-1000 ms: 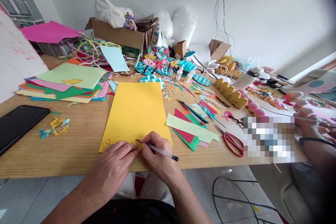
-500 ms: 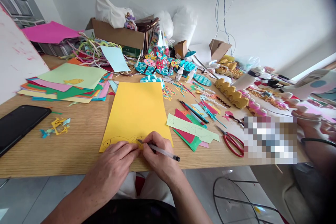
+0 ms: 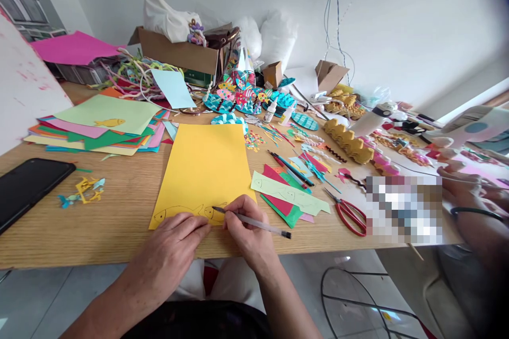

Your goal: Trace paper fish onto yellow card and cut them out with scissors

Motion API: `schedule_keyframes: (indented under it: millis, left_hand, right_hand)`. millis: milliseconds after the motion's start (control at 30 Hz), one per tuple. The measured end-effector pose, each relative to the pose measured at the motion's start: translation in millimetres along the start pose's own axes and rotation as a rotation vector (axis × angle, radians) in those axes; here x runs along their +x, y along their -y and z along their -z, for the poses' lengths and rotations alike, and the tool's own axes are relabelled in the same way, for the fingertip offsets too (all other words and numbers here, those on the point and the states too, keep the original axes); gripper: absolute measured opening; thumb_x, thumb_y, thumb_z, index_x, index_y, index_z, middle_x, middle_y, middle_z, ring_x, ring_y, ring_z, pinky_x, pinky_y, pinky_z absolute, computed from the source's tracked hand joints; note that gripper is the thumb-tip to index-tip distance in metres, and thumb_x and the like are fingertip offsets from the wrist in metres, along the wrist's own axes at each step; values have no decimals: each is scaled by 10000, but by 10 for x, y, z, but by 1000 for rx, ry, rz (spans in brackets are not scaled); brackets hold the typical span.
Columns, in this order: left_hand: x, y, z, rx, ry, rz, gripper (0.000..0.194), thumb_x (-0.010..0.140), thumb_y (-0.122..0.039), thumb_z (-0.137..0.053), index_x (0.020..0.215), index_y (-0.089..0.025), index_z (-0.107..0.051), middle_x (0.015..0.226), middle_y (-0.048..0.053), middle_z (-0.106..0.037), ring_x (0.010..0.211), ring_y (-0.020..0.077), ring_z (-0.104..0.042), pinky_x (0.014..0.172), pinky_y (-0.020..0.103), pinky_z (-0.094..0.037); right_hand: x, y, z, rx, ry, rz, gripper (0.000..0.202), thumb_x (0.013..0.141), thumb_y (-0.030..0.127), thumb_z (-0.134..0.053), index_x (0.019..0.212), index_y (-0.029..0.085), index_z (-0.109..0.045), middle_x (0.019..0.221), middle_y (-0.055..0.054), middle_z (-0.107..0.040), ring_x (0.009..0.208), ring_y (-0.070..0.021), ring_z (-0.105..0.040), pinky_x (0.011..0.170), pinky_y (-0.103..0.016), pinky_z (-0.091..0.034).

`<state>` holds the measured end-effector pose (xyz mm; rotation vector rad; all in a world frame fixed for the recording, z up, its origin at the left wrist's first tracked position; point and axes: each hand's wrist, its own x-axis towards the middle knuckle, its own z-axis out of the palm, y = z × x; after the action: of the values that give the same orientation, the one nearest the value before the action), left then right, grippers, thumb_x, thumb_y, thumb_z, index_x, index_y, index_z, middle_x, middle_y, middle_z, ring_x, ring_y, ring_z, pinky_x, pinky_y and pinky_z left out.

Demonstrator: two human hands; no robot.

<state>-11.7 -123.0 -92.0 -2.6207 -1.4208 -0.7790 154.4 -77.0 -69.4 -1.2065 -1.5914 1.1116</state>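
Observation:
A sheet of yellow paper lies on the wooden table in front of me. Along its near edge are two fish drawn in black line, the left one longer and partly under my fingers. My left hand rests flat on the paper's lower edge, fingers stretched out and holding no object. In my right hand is a pen with a clear barrel and a black end, its tip at the second fish. To the right lies a pale green strip with fish outlines.
Red-handled scissors lie right of the paper scraps. A black phone and stacked coloured paper are at left. Glue bottles and fish crafts stand behind. Another person's hand is at far right.
My right hand has shifted slightly right, with the pen tip now higher on the second fish and more of that fish showing. My left hand stays on the paper.

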Motion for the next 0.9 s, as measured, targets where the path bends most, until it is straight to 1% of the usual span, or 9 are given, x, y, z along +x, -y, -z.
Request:
schedule_keyframes:
  millis: [67, 200, 267, 400, 567, 900]
  left_hand:
    - [7, 1, 12, 4, -4, -18, 380, 799, 4, -385, 1073, -156, -596, 1002, 44, -638, 922, 199, -542, 831, 359, -463]
    - [21, 5, 33, 16, -29, -44, 369, 806, 7, -371, 1052, -143, -601, 976, 47, -643, 896, 191, -550, 805, 344, -475]
    - [21, 7, 33, 19, -38, -42, 376, 809, 8, -364, 1055, -146, -601, 976, 47, -643, 899, 186, -551, 812, 339, -474]
    - [12, 12, 17, 25, -43, -39, 379, 810, -3, -365, 1059, -157, -606, 980, 42, -648, 909, 183, -550, 826, 340, -473]
    - [11, 15, 8, 38, -29, -50, 357, 813, -8, -381, 1057, -131, -611, 985, 52, -643, 918, 187, -545, 832, 337, -472]
    - [20, 10, 25, 27, -36, -53, 363, 805, 6, -380, 1044, -122, -623, 974, 57, -642, 919, 191, -540, 838, 338, -450]
  right_hand:
    - [-25, 3, 20, 2, -11, 2, 38, 710, 218, -475, 695, 196, -502, 530, 43, -501, 468, -102, -437, 455, -211, -335]
    - [-65, -13, 19, -144, -21, 41, 45, 712, 191, -478, 686, 191, -515, 493, 63, -435, 420, -84, -373, 420, -202, -276]
    - [-72, -24, 8, -202, -22, 59, 55, 717, 177, -478, 685, 187, -523, 485, 65, -424, 414, -82, -373, 421, -199, -272]
    - [-74, -42, -5, -233, 10, 78, 62, 729, 163, -484, 711, 179, -541, 496, 59, -452, 430, -87, -412, 437, -193, -297]
    - [-75, -51, -8, -237, 16, 95, 70, 730, 148, -484, 727, 173, -549, 540, 41, -507, 477, -95, -471, 470, -189, -330]
    - [-70, -54, -17, -269, 14, 114, 77, 721, 145, -487, 720, 175, -557, 545, 36, -527, 482, -95, -479, 474, -187, -336]
